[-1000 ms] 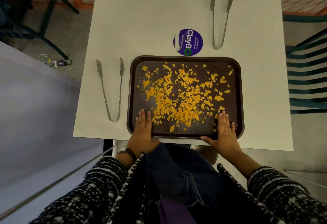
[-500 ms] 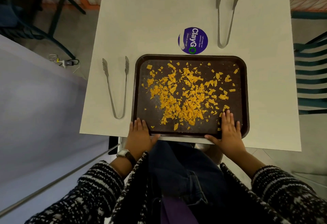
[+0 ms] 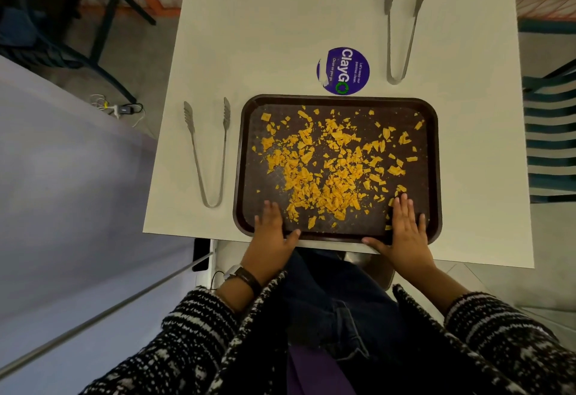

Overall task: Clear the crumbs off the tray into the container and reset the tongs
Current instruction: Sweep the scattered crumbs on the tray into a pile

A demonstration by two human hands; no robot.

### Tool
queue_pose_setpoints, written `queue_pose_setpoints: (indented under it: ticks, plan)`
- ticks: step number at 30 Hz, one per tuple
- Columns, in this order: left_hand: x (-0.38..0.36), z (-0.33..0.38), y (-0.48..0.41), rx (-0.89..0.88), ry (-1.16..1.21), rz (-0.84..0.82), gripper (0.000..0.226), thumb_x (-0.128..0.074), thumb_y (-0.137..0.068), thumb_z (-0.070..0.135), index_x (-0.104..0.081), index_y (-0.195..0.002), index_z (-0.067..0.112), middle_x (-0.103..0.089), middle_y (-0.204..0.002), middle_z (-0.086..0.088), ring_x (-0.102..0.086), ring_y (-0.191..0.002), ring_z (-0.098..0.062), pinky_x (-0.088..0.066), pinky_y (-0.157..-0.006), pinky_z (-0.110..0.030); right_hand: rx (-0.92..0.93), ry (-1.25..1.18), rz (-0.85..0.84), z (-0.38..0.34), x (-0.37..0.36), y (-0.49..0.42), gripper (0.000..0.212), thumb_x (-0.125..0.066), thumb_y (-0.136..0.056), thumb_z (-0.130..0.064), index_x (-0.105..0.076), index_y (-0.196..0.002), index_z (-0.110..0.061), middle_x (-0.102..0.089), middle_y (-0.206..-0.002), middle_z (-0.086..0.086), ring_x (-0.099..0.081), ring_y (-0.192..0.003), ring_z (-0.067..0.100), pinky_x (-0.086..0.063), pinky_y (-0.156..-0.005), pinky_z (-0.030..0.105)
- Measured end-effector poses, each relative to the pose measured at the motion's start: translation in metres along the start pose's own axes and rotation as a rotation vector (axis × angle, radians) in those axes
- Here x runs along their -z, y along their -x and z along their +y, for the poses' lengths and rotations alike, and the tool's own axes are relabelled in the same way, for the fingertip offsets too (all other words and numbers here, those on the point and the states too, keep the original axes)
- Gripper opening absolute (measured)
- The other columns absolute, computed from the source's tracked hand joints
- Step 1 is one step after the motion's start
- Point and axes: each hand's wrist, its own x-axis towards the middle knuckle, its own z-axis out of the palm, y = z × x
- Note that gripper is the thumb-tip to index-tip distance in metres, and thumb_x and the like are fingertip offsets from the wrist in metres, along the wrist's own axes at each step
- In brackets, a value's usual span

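With fingers straight and laid flat on the tray floor, the left hand [image 3: 270,232] and the right hand [image 3: 405,234] hold nothing closed. Each thumb is spread along the near rim, so the hands bear on the tray [image 3: 340,98] rather than clasp it. The tray sits in the lower centre of the frame, its near rim almost at the near edge of the table [image 3: 280,30]. The crumbs [image 3: 324,173] are scattered across most of its floor, thickest toward the middle and bottom, and a few lie against the right hand's fingertips.

Likely faults:
- **Slipping:** the flat hands give little purchase, so a pull toward the bottom of the frame could let the tray slide off the table edge and tip.
- **Spilling:** an abrupt tilt would send light fragments over the low rim onto the lap below.
- **Sticking:** crumbs under the right hand's fingers may cling to them and be carried off.
- **Knocking:** the nearer tongs [image 3: 212,205] lie just beside the tray's left rim, so a sideways swing could strike them.

The farther tongs [image 3: 395,80], at upper right, lie apart from the tray, beside a round sticker [image 3: 343,71]. The container cannot be made out with certainty, so a wide tray poured into an unseen mouth risks overshooting it.
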Motion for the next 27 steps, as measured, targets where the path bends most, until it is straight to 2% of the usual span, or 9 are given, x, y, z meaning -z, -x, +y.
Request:
queue_pose_setpoints:
  ticks: [4,7,11,15,17,20,23,25,27]
  plan:
    - [0.012,-0.02,-0.01,0.038,-0.201,0.238,0.085,-0.033,-0.091,0.053,0.0,-0.145,-0.003,0.005,-0.155,-0.022,0.002,-0.145,-0.031,0.003,-0.117,-0.038,-0.001,0.012,-0.012,0.0,0.0,0.0,0.132,-0.002,-0.053,-0.096,0.003,-0.149,-0.006,0.008,-0.158,0.011,0.017,-0.141,0.015,0.008,-0.116,0.043]
    - [0.009,-0.019,-0.018,-0.008,-0.255,0.264,0.103,-0.009,-0.074,0.07,0.0,-0.145,-0.004,0.001,-0.155,-0.023,0.0,-0.145,-0.03,0.008,-0.115,-0.034,0.001,-0.006,-0.013,0.001,0.0,0.001,0.133,-0.002,-0.052,-0.097,0.003,-0.149,-0.006,0.009,-0.158,0.01,0.017,-0.141,0.015,0.008,-0.116,0.043]
    - [-0.007,-0.008,-0.032,-0.071,-0.223,0.18,0.11,-0.002,-0.07,0.08,0.012,-0.144,0.0,0.017,-0.153,-0.019,0.015,-0.143,-0.028,0.014,-0.114,-0.035,0.006,-0.017,-0.013,0.0,0.002,0.001,0.134,-0.003,-0.051,-0.097,0.004,-0.149,-0.006,0.009,-0.158,0.01,0.017,-0.141,0.015,0.009,-0.115,0.042]
    - [-0.025,0.008,-0.028,-0.338,-0.154,-0.01,0.085,-0.029,-0.09,0.059,0.025,-0.138,0.014,0.03,-0.147,-0.005,0.024,-0.139,-0.018,0.011,-0.116,-0.036,0.001,-0.037,-0.003,0.0,0.001,0.0,0.133,-0.006,-0.052,-0.097,0.004,-0.149,-0.006,0.008,-0.158,0.01,0.017,-0.141,0.015,0.01,-0.114,0.041]
    - [-0.024,0.008,-0.028,-0.392,-0.097,-0.015,0.082,-0.036,-0.093,0.048,0.025,-0.137,0.017,0.03,-0.148,-0.002,0.023,-0.14,-0.016,0.01,-0.116,-0.036,0.003,-0.036,0.001,0.001,0.001,0.0,0.132,-0.008,-0.052,-0.097,0.004,-0.149,-0.007,0.009,-0.158,0.009,0.017,-0.14,0.014,0.01,-0.114,0.041]
    - [-0.011,-0.001,-0.036,-0.317,-0.013,0.141,0.083,-0.037,-0.093,0.047,0.025,-0.139,0.018,0.027,-0.15,-0.002,0.021,-0.141,-0.018,0.01,-0.115,-0.035,0.006,-0.046,0.006,0.001,0.001,0.001,0.129,-0.018,-0.055,-0.093,0.006,-0.149,-0.007,0.01,-0.158,0.009,0.018,-0.141,0.014,0.01,-0.115,0.041]
    - [0.012,-0.01,-0.054,-0.174,-0.008,0.297,0.083,-0.039,-0.093,0.044,0.017,-0.143,0.01,0.021,-0.154,-0.008,0.017,-0.142,-0.02,0.006,-0.118,-0.038,0.01,-0.051,0.01,0.002,0.0,0.001,0.131,-0.012,-0.053,-0.096,0.008,-0.148,-0.008,0.01,-0.158,0.007,0.019,-0.141,0.014,0.011,-0.115,0.04]
    - [0.021,-0.01,-0.066,-0.12,-0.011,0.32,0.083,-0.04,-0.093,0.044,0.012,-0.145,0.005,0.015,-0.155,-0.013,0.012,-0.144,-0.023,0.002,-0.119,-0.041,0.005,-0.062,0.008,0.003,-0.001,0.0,0.131,-0.01,-0.053,-0.096,0.009,-0.149,-0.009,0.011,-0.158,0.006,0.02,-0.141,0.014,0.012,-0.115,0.04]
    - [0.018,-0.007,-0.073,-0.105,-0.096,0.309,0.083,-0.035,-0.093,0.049,0.01,-0.145,0.002,0.012,-0.155,-0.016,0.012,-0.144,-0.027,0.006,-0.118,-0.042,0.003,-0.076,0.009,0.004,-0.001,-0.001,0.131,-0.012,-0.053,-0.097,0.009,-0.149,-0.01,0.012,-0.158,0.005,0.02,-0.141,0.014,0.013,-0.115,0.04]
